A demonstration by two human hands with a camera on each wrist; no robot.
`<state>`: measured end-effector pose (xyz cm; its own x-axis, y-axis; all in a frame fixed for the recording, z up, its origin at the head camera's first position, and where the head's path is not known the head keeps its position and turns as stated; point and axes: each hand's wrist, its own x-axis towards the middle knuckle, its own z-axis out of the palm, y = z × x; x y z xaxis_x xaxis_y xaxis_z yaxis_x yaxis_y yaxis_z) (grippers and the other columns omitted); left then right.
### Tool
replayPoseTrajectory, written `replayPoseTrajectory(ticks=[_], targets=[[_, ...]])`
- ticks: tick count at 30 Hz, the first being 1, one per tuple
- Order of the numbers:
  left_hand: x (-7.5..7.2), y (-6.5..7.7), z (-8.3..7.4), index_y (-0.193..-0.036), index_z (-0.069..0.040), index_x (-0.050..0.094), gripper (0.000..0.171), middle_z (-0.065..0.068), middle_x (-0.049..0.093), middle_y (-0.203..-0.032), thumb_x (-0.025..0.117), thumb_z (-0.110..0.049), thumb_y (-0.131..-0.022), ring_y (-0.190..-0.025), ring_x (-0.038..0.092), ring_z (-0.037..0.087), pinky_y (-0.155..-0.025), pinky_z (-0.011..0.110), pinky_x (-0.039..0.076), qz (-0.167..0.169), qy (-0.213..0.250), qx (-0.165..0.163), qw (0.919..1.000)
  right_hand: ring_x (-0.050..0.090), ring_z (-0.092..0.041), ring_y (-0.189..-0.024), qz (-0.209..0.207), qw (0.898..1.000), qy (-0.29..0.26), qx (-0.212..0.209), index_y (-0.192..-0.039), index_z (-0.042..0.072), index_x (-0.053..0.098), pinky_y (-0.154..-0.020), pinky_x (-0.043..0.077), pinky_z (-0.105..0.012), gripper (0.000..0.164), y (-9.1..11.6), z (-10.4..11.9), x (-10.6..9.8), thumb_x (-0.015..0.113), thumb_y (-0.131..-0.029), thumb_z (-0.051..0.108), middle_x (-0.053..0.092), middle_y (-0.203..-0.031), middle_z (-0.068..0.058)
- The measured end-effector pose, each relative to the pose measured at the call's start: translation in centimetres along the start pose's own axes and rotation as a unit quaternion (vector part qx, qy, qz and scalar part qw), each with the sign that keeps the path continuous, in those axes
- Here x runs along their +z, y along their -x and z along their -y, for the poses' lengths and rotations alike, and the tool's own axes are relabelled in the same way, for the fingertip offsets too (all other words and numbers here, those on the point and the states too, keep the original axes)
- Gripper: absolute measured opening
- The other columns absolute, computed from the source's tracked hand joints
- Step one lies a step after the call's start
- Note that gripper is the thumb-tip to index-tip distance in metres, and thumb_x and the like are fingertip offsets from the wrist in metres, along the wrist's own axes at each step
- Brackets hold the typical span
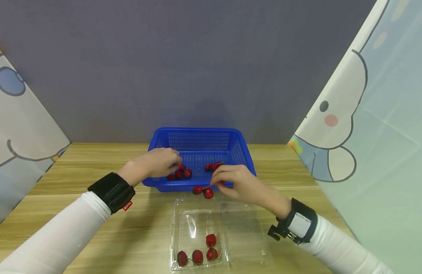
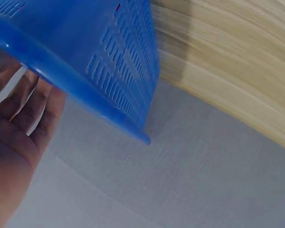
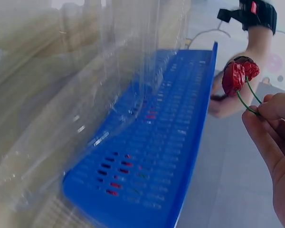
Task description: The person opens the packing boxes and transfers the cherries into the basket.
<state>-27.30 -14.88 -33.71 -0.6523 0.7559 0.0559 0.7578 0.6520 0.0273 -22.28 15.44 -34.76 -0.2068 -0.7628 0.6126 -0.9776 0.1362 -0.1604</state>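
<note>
My right hand pinches the thin green stems of a pair of red cherries. The cherries hang below the fingertips, between the blue basket and the clear plastic box. In the right wrist view the stems run between thumb and finger. At the basket's left side, my left hand reaches over the rim, near several cherries inside. The left wrist view has the rim hiding those fingertips, so whether they hold anything cannot be seen. Several cherries lie at the box's near end.
The box's clear lid lies opened out to the right on the wooden table. More cherries lie in the basket's right half. A grey wall rises just behind the basket, with printed cloths on both sides.
</note>
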Motion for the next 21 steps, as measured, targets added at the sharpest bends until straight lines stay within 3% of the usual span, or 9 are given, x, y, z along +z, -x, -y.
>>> replayPoseTrajectory(ticks=[10,21], targets=[[0.1,0.9,-0.5,-0.077,-0.018,0.056,0.026,-0.007,0.046,-0.075,0.065,-0.003,-0.097,-0.065,0.043,0.010,-0.060,0.029,0.041,-0.022,0.016,0.013,0.9995,0.070,-0.016,-0.087,-0.015,0.999,0.040,0.022,-0.092,0.006,0.076,-0.069,0.057,-0.026,0.021,-1.1,-1.8,-1.9,0.075,-0.080,-0.011,0.072,-0.096,-0.003],[0.8,1.0,-1.5,-0.086,-0.014,0.066,0.012,-0.009,0.050,-0.080,0.070,-0.006,-0.095,-0.070,0.050,0.007,-0.062,0.029,0.049,-0.073,0.000,0.070,0.9949,0.067,-0.016,-0.077,-0.021,0.995,0.059,0.078,-0.089,0.004,0.076,-0.060,0.056,-0.030,0.018,-2.3,-4.0,-2.9,0.074,-0.083,-0.012,0.072,-0.092,-0.005]])
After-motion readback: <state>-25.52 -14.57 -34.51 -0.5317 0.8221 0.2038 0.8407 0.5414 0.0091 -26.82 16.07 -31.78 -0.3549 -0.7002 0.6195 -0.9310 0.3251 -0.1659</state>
